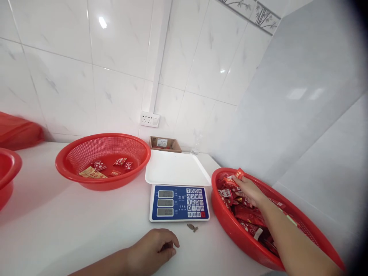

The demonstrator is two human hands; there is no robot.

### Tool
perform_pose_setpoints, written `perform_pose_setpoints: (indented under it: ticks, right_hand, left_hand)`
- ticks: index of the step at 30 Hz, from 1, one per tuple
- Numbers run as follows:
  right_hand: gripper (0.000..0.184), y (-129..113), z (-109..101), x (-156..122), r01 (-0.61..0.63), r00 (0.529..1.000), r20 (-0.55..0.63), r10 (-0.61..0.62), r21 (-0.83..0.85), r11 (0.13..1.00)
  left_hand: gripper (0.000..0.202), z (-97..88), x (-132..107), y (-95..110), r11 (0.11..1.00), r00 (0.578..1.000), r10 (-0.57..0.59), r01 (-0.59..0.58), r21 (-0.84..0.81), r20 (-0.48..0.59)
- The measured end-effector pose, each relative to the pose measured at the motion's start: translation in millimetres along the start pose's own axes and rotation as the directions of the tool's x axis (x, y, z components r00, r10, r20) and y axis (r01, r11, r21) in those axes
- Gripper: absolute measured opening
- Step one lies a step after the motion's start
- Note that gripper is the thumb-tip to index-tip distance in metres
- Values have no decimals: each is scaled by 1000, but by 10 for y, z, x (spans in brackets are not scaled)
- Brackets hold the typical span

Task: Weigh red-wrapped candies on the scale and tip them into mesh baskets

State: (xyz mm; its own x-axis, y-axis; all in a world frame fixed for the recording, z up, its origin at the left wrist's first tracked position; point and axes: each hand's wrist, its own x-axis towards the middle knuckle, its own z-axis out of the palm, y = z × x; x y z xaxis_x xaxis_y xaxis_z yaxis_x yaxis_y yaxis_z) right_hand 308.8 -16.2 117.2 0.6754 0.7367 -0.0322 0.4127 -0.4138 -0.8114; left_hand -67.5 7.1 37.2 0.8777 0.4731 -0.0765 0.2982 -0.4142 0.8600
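Toward the right edge of the counter (86, 214), just over the far part of a full red basket (222, 216), pinches a red packet (240, 173) between the thumb and fingers of the right hand (249, 189). Has that packet right at the fingertips, on the side away from the wrist, with one end jutting past them. Directly below the right hand, has a heap of mostly red packets (248, 216), close under the palm.

Near the middle of the near edge, has the left hand (155, 248) loosely curled, thumb and forefinger apart; cannot tell whether touching the counter. Beyond it, faces a scale (180, 203), just beside the full basket, with keys toward the near edge and a white pan toward the far edge. Between scale and near edge, has brown scraps (192, 227).

Left of the scale, toward the far edge, has a second red basket (115, 185) with a few red and tan packets (92, 173), well apart from the right hand. At the far edge, has a cardboard box (172, 145) behind the pan.
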Motion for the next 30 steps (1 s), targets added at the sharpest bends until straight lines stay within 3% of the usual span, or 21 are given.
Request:
perform_pose_setpoints:
  ticks: [4, 9, 14, 21, 25, 30]
  right_hand:
    - [21, -77, 5, -1, -65, 995, -68, 70, 71, 995]
    - [21, -398, 174, -13, -16, 999, -36, 20, 111, 994]
    - [25, -843, 640, -64, 115, 983, 140, -117, 23, 993]
    - [20, -1200, 1326, -244, 241, 900, 382, -208, -40, 970]
    - [21, -1271, 1429, -255, 277, 867, 442, -230, -45, 960]
    - [42, -1203, 1389, -192, 250, 862, 454, -227, 10, 968]
  left_hand:
    - [23, 5, -7, -10, 1000, 1000, 11, -11, 6, -11]
    - [26, -5, -25, -6, 1000, 1000, 12, -12, 22, -2]
    - [28, 15, -24, -25, 998, 999, 46, -45, 31, -23]
    - [28, 9, 5, -54, 996, 997, 78, -77, 45, -23]
    - [28, 15, 34, -117, 995, 995, 99, -99, 24, -1]
    - [27, 25, 67, -170, 990, 990, 141, -141, 11, 23]
